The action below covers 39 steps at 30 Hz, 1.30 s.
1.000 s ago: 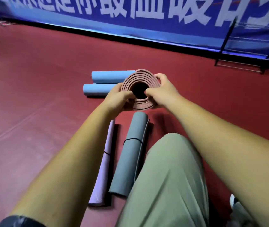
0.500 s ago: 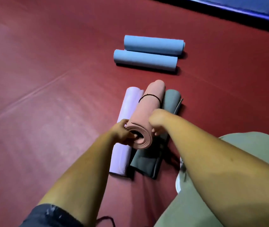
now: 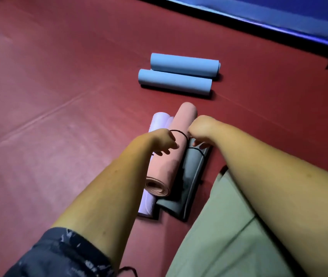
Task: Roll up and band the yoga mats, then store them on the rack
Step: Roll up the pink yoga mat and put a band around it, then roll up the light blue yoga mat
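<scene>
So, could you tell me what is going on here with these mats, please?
A person has the left hand and right hand at the black band round a rolled pink mat; whether they pinch it is unclear. That roll lies on a lilac mat and a grey mat. Two blue mats lie rolled farther off on the red floor.

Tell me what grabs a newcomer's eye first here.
The left hand and right hand flank the pink mat at its black band, centre frame. That mat lies atop a lilac mat and a grey mat. Beyond, two blue mats lie side by side on the red floor.
</scene>
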Motion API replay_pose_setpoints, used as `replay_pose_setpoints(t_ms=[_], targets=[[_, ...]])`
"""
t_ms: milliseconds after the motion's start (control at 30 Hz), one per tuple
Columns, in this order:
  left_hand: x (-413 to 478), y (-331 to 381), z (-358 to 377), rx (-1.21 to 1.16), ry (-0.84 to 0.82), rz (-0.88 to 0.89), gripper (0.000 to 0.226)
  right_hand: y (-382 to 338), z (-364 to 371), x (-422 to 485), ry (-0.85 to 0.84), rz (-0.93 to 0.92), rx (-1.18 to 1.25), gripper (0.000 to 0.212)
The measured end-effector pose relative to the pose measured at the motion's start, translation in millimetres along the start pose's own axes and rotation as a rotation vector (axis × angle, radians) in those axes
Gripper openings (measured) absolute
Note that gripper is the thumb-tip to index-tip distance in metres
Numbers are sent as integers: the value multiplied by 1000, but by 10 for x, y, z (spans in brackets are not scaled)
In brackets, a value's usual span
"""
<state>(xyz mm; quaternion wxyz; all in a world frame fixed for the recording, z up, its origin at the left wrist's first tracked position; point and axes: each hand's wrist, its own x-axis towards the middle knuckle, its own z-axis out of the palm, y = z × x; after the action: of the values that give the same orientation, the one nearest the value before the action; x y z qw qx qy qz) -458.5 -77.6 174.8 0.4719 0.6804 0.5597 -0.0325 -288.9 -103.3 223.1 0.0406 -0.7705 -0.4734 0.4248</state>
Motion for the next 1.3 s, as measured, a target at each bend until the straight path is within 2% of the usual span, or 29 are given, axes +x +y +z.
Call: replay_pose_setpoints(t_ms=[200, 333, 433, 633, 733, 833, 933, 1000, 1133, 1233, 1300], targets=[[-99, 423, -266, -36, 89, 124, 18, -14, -655, -309, 193, -86, 118, 22], [-53, 843, -406, -84, 108, 207, 16, 31, -1015, -433, 263, -147, 180, 20], [113, 1167, -456, -77, 97, 253, 16, 100, -1205, -200, 240, -144, 199, 21], [1301, 1698, -392, -46, 48, 192, 21, 631, -1640, 990, 245, -73, 261, 24], [2163, 1918, -270, 81, 18, 116, 24, 922, -1897, 1838, 191, -38, 286, 29], [3125, 2116, -176, 223, 13, 30, 25, 1244, -2214, 2722, 189, -37, 399, 21], [3990, 2293, -151, 406, 57, -9, 23, 1537, -2455, 3532, 198, -26, 419, 16], [4400, 2344, -131, 505, 111, 7, 21, 1697, -2518, 3914, 161, 25, 451, 19], [5127, 2305, -58, 513, 145, -37, 17, 1930, -2552, 4691, 138, 60, 387, 27], [5569, 2197, -132, 468, 224, -80, 40, 1887, -2580, 5127, 143, -8, 332, 14], [5849, 2146, -212, 471, 278, -84, 43, 1847, -2584, 5427, 159, -58, 272, 17]])
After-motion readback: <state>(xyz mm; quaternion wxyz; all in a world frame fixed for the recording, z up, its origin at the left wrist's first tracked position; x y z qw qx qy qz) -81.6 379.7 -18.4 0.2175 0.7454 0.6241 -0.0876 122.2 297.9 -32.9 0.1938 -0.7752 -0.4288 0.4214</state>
